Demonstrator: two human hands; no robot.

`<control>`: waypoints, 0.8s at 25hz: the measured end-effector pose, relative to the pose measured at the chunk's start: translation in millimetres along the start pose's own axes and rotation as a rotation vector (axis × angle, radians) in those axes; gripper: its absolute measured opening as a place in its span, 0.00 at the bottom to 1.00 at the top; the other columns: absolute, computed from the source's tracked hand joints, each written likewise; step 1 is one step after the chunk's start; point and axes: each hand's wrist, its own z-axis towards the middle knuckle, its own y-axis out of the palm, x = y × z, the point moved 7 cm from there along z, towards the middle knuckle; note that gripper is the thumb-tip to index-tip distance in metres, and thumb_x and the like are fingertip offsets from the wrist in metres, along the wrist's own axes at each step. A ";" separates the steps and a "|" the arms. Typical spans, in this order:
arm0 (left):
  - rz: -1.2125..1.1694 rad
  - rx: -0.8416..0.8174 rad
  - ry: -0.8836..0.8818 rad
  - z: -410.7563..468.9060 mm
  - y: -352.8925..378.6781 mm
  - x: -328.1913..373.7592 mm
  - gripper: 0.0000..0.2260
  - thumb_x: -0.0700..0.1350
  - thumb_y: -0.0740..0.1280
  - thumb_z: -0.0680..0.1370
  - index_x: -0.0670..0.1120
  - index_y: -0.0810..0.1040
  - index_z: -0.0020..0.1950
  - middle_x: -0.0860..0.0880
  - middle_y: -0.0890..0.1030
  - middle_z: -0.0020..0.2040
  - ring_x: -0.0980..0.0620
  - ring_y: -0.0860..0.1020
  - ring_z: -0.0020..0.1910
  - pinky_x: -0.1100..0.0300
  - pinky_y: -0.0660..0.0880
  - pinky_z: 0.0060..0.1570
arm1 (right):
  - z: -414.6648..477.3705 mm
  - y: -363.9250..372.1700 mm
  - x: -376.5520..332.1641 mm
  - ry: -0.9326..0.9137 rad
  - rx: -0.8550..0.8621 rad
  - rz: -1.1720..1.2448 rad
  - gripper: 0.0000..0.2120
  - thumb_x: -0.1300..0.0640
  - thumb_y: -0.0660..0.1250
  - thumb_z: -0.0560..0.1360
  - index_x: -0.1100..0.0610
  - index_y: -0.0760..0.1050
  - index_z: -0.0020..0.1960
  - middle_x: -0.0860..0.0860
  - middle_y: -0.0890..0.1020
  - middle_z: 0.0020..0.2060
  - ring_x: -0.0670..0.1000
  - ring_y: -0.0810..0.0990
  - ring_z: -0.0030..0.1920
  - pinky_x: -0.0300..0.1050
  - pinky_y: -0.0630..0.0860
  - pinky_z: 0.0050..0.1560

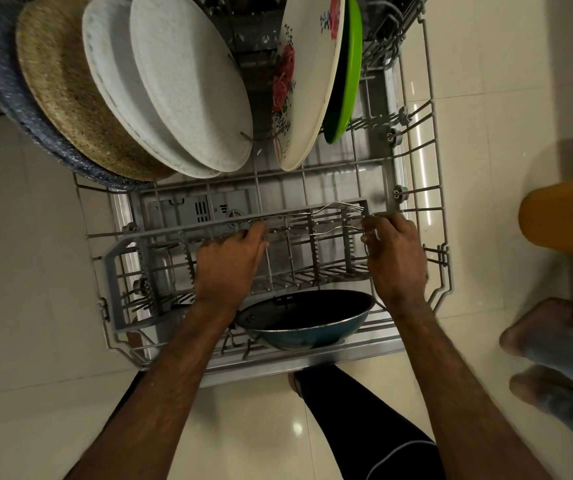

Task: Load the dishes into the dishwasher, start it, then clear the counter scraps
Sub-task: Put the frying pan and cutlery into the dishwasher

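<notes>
Rack (pixel 430 188) holds upright plates (pixel 191 84) and a pan (pixel 306 320). Your left hand (pixel 229 261) grips the cutlery basket (pixel 119 271) rim; your right hand (pixel 396 258) pinches a fork (pixel 333 231) lying across it.

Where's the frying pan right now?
Head view, lower centre: the pan sits at the rack's near edge, beside the cutlery basket, between the wrists of the left hand and right hand.

Speckled blue plate (pixel 4 98), speckled tan plate (pixel 70 109), white plates (pixel 191 84), rose-patterned cream plate (pixel 312 64), green plate (pixel 352 74), teal pan (pixel 312 336)
</notes>
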 end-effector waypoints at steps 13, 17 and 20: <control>-0.054 -0.217 -0.236 -49.6 -192.2 -19.9 0.12 0.54 0.55 0.84 0.50 0.74 0.56 0.49 0.84 0.45 0.46 0.83 0.41 0.58 0.69 0.35 | -72.0 -139.7 -186.9 -0.175 0.007 0.087 0.08 0.65 0.68 0.76 0.59 0.81 0.54 0.55 0.80 0.54 0.56 0.77 0.56 0.40 0.67 0.58; -0.101 -0.001 -0.248 -47.6 -327.9 -68.5 0.09 0.52 0.59 0.82 0.50 0.75 0.54 0.50 0.83 0.47 0.45 0.82 0.42 0.55 0.71 0.35 | -78.0 -216.5 -326.7 -0.375 0.091 0.075 0.10 0.65 0.70 0.74 0.59 0.80 0.55 0.54 0.81 0.53 0.57 0.78 0.53 0.51 0.79 0.47; -0.082 0.097 -0.272 -48.9 -430.9 -130.4 0.09 0.53 0.58 0.82 0.51 0.74 0.54 0.51 0.81 0.50 0.46 0.81 0.48 0.53 0.71 0.38 | -81.2 -273.0 -432.3 -0.486 0.196 0.065 0.16 0.67 0.74 0.68 0.60 0.81 0.56 0.56 0.82 0.53 0.58 0.80 0.52 0.51 0.80 0.48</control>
